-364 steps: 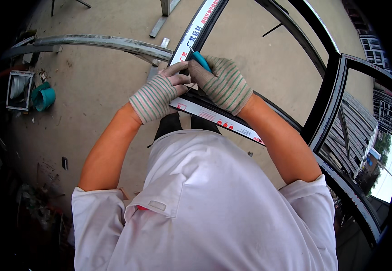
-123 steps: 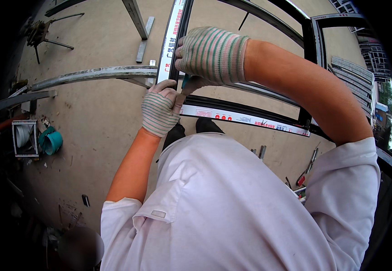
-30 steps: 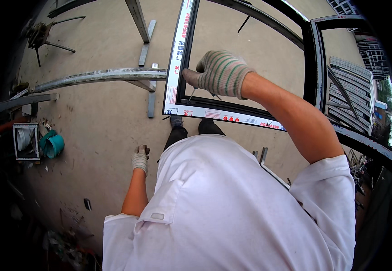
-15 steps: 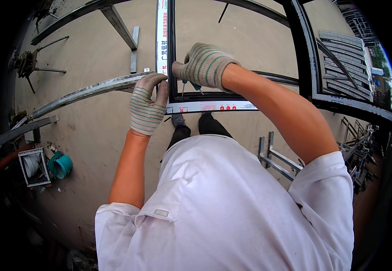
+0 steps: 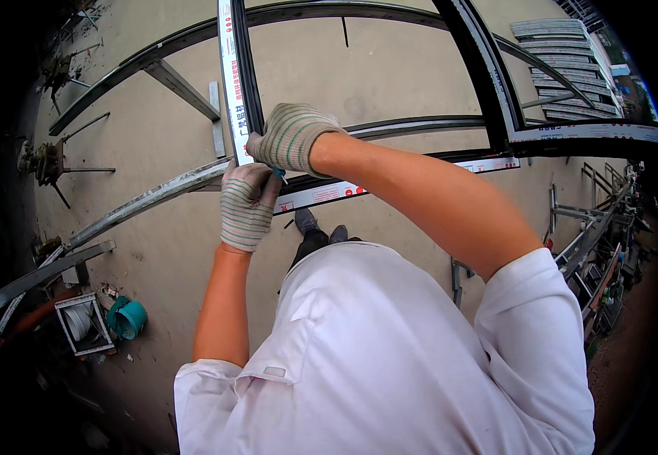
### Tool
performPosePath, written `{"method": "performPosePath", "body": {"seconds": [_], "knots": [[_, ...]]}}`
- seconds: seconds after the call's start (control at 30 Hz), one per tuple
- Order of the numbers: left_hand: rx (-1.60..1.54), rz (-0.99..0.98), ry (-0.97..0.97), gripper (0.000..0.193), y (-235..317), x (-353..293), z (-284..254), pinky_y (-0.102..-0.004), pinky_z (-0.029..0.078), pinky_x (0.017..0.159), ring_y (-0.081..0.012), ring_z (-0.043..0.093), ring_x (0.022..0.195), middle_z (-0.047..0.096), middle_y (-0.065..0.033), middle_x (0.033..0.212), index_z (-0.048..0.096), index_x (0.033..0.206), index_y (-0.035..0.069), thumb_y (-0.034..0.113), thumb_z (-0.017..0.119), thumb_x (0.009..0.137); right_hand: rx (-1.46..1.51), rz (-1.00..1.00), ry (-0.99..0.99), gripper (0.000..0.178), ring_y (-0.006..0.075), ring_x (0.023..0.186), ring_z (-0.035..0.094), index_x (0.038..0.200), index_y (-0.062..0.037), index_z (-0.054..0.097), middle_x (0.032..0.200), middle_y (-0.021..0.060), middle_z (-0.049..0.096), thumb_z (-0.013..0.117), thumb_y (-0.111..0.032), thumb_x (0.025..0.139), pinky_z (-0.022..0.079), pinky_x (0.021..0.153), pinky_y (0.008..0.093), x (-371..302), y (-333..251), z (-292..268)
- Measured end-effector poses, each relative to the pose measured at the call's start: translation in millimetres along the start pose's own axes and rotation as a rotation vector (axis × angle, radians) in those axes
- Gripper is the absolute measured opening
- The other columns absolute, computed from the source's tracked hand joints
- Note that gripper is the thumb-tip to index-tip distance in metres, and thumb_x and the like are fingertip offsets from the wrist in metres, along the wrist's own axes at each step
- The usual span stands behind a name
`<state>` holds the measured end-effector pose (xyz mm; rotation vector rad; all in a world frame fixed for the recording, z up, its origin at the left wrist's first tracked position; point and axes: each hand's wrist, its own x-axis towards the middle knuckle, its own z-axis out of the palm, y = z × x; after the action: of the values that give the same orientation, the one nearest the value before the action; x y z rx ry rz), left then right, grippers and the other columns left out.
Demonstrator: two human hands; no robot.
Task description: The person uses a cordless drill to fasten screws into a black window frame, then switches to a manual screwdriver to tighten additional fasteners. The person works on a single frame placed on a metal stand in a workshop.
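Note:
A black window frame [image 5: 255, 114] with white printed film along its sides lies on metal rails before me. Its near left corner is between my hands. My left hand [image 5: 245, 205], in a striped knit glove, is closed at the outside of that corner, thumb and fingers bent round it. My right hand [image 5: 295, 138], gloved the same way, is closed over the inside of the corner. A teal-handled tool [image 5: 278, 173] shows just under its fingers. Most of the tool is hidden by the gloves, so its exact kind is unclear.
Metal support rails [image 5: 154, 189] run under the frame and out to the left. A teal bucket [image 5: 127, 318] stands beside a small white-edged frame [image 5: 86, 324] at lower left. Stacked profiles [image 5: 564, 68] lie at far right; metal stands and offcuts [image 5: 602, 250] crowd the right side.
The view has shifted, and the frame sits tilted in it. My right hand has come lower and closer to my left hand at the corner. Less of the teal-handled tool shows now.

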<state>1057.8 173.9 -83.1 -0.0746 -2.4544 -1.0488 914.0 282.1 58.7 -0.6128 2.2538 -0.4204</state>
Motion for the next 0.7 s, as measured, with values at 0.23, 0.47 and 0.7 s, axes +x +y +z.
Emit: {"method": "performPosePath", "body": {"seconds": [0.23,0.47,0.7], "knots": [[-0.121,-0.098,-0.066,0.023,6,-11,16,-0.0435,0.045,0.098,-0.0353,0.059,0.108,0.065,-0.0162,0.114,0.067,0.113,0.005,0.002,0.067,0.090,-0.051,-0.318,0.045,0.047,0.0356,0.097,0.071,0.115,-0.0041,0.071,0.101,0.0211,0.073,0.051,-0.040,0.092,0.055,0.090,0.0440,-19,15,4],[0.020,-0.046,-0.115,0.011,5,-15,14,-0.0446,0.046,0.097,-0.0348,0.060,0.106,0.066,-0.0150,0.103,0.068,0.102,0.004,0.002,0.066,0.091,-0.192,-0.268,-0.045,0.036,0.0327,0.103,0.073,0.112,-0.0040,0.076,0.107,0.0185,0.075,0.069,-0.025,0.083,0.059,0.084,0.0464,0,6,10],[0.025,0.074,-0.059,0.008,2,-13,13,-0.0467,0.044,0.099,-0.0338,0.057,0.107,0.063,-0.0104,0.099,0.064,0.093,0.007,0.002,0.067,0.088,0.007,-0.392,0.346,0.022,0.0371,0.082,0.073,0.096,-0.0044,0.073,0.084,0.0182,0.073,0.057,-0.017,0.086,0.058,0.074,0.0448,-29,-31,-51]]}}
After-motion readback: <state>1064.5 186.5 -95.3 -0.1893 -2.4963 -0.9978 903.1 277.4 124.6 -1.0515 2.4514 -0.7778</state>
